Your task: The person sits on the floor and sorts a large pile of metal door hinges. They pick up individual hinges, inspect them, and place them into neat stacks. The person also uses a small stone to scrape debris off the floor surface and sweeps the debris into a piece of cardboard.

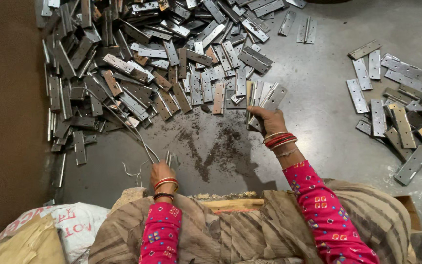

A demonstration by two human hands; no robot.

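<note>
- Right hand [267,121] grips a fanned stack of about six flat grey steel hinge plates [264,98] at the big heap's [142,63] edge.
- Left hand [162,172] pinches thin metal rods [137,139].
- Smaller pile [401,107] lies well apart on the grey metal floor [318,117].

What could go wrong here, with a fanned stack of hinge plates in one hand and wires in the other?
1. The right hand grips a fanned stack of hinge plates; some may slip out.
2. The wires in the left hand run under the big pile and may snag.
3. Plate edges may cut bare fingers.
</note>
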